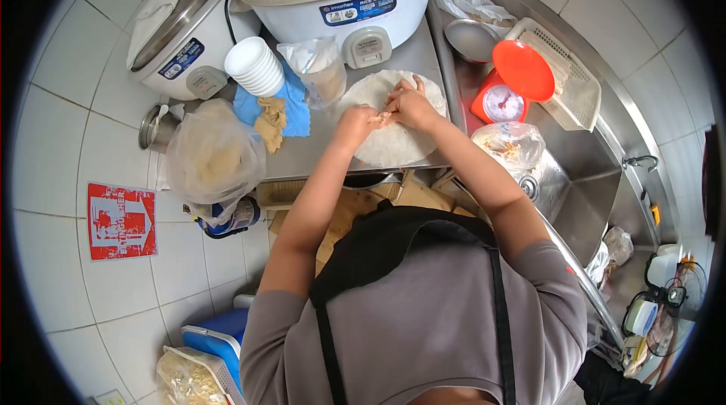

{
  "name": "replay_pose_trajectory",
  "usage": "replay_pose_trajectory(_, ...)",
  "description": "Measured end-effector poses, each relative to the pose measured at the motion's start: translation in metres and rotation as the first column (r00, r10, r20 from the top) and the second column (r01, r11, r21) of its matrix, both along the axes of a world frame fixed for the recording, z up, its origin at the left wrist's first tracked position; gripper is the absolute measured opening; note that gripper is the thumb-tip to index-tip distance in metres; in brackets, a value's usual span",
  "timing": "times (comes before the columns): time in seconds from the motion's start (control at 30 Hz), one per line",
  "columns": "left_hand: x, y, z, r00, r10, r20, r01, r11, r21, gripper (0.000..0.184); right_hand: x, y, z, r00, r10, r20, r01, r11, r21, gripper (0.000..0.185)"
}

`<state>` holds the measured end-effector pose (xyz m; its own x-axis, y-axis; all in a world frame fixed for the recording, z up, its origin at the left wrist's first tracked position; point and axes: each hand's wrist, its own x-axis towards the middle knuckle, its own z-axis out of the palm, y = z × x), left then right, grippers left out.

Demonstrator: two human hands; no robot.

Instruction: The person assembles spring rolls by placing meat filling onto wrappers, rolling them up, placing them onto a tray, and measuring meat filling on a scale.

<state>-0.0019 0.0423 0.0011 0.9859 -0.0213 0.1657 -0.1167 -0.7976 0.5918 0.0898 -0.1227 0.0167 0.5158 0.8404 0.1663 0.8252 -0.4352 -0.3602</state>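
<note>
A round white board (394, 149) lies on the steel counter in front of me. Over its middle, my left hand (355, 127) and my right hand (413, 108) meet with curled fingers. Between them is a pale pinkish piece of meat (380, 119), partly covered by the fingers. Both hands pinch it, the left from its left end and the right from above and to the right. A clear plastic bag with shredded food (511, 145) sits to the right of the board, and a plastic bag holding a container (319, 72) stands to its left.
Two rice cookers (340, 10) stand behind. White stacked cups (257, 66), a blue cloth (297, 111) and a tan cloth (271, 124) are at left, near a large plastic bag (214, 155). At right are a red scale (503, 102), a metal bowl (472, 42), a basket (578, 99) and a sink (578, 178).
</note>
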Motion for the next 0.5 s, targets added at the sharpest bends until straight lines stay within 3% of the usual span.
replay_pose_trajectory(0.07, -0.009, 0.001, 0.006, 0.995, -0.043, 0.091, 0.044, 0.999, -0.018, 0.036, -0.005, -0.001, 0.008, 1.000, -0.027, 0.014, 0.027, 1.000, -0.014, 0.026)
replay_pose_trajectory(0.17, -0.017, 0.001, -0.001, 0.984, 0.052, 0.171, -0.017, 0.980, -0.200, 0.030, -0.009, 0.001, 0.017, 0.999, 0.028, 0.027, -0.027, 0.999, -0.036, 0.028)
replay_pose_trajectory(0.27, -0.023, 0.005, 0.008, 1.000, 0.017, -0.015, -0.019, 0.990, -0.140, 0.041, -0.009, 0.010, 0.003, 0.999, 0.030, 0.038, -0.028, 0.999, -0.040, 0.031)
replay_pose_trajectory(0.37, -0.024, 0.010, 0.008, 1.000, 0.000, -0.029, 0.000, 1.000, -0.012, 0.049, -0.013, 0.012, 0.005, 0.998, 0.015, 0.053, -0.012, 0.998, -0.065, 0.030)
replay_pose_trajectory(0.47, -0.034, 0.009, 0.002, 0.986, 0.048, 0.161, -0.022, 0.987, -0.159, 0.055, -0.017, 0.009, 0.009, 0.998, 0.000, 0.068, 0.001, 1.000, -0.010, 0.026)
replay_pose_trajectory(0.5, -0.033, 0.011, 0.001, 0.989, 0.070, 0.130, -0.043, 0.979, -0.201, 0.055, -0.015, 0.011, 0.009, 0.996, 0.010, 0.084, -0.010, 1.000, -0.004, 0.027)
